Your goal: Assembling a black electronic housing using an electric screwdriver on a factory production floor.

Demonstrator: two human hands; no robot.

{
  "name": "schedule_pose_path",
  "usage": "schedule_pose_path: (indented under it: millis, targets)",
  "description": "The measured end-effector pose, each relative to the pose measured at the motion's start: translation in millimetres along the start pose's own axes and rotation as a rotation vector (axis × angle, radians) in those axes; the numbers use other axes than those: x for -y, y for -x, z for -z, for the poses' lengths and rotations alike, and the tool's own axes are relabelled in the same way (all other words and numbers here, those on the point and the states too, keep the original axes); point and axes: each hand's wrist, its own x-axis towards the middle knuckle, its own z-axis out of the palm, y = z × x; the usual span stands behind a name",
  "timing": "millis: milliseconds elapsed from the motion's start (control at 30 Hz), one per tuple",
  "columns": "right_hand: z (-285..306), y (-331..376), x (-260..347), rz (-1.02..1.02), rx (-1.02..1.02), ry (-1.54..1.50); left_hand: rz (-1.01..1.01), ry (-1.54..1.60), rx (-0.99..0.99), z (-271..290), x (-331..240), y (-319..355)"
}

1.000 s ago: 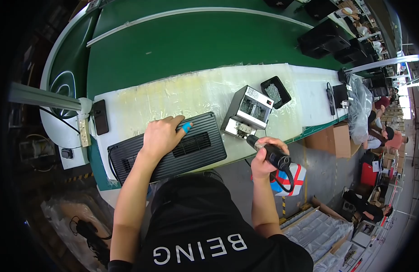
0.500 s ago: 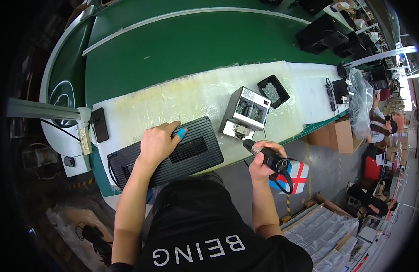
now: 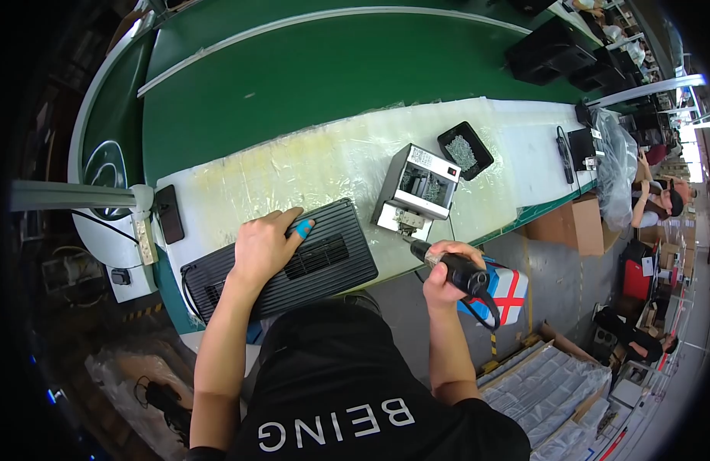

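Observation:
A black ribbed panel [image 3: 343, 238] with vent slots lies slanted along the near table edge. My left hand [image 3: 264, 242] grips its far edge, fingers curled over it; a blue wrap covers the thumb. In my right hand [image 3: 447, 280] is a black electric screwdriver [image 3: 466, 276], its cord hanging down by the wrist. The screwdriver's tip points at the front outlet of a screw feeder [image 3: 422, 180], very close to it; whether they touch I cannot tell. Behind the feeder's right side stands a black tray [image 3: 479, 165] holding small metal screws.
A dark phone [image 3: 169, 213] lies at the table's left end, near a metal post [image 3: 78, 197]. Beyond the padded white mat [image 3: 309, 165] runs a green surface [image 3: 309, 84]. Black speaker-like boxes [image 3: 551, 50] stand far right. Cartons [image 3: 566, 227] sit below; people work farther right.
The screwdriver's tip has shifted slightly left and closer to the feeder's outlet. My left hand stays on the panel.

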Motion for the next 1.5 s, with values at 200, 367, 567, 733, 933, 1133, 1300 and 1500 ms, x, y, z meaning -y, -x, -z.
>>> schedule_pose_path:
  millis: [200, 367, 567, 733, 933, 1133, 1300, 1500]
  targets:
    - [1.1, -5.9, -0.7, 0.198, 0.047, 0.088, 0.014, 0.0, 0.02, 1.4, 0.7, 0.3]
    - [-12.2, -15.1, -1.4, 0.079, -0.03, 0.054, 0.016, -0.004, 0.027, 3.6, 1.4, -0.4]
    - [-11.2, -14.5, 9.0, -0.078, 0.015, 0.018, -0.105, 0.121, 0.071, 16.1, 1.2, -1.2]
    - [-27.3, -53.6, 58.2, 0.22, 0.041, 0.042, -0.177, 0.227, 0.219, 6.3, 1.4, -16.1]
    - [-90.7, -120.2, 111.1, 0.366, -0.03, 0.056, -0.146, 0.359, 0.385, -7.4, -8.9, -41.6]
    - [-126.9, -130.2, 102.6, 0.364, 0.131, -0.002, -0.104, 0.403, 0.404, -5.2, -12.0, -43.6]
    - [-138.8, -125.7, 87.9, 0.345, 0.185, -0.063, -0.136, 0.424, 0.357, -7.6, -12.9, -43.4]
    - [-139.3, -112.8, 74.6, 0.225, 0.274, -0.098, -0.133, 0.375, 0.365, -5.3, -12.2, -43.9]
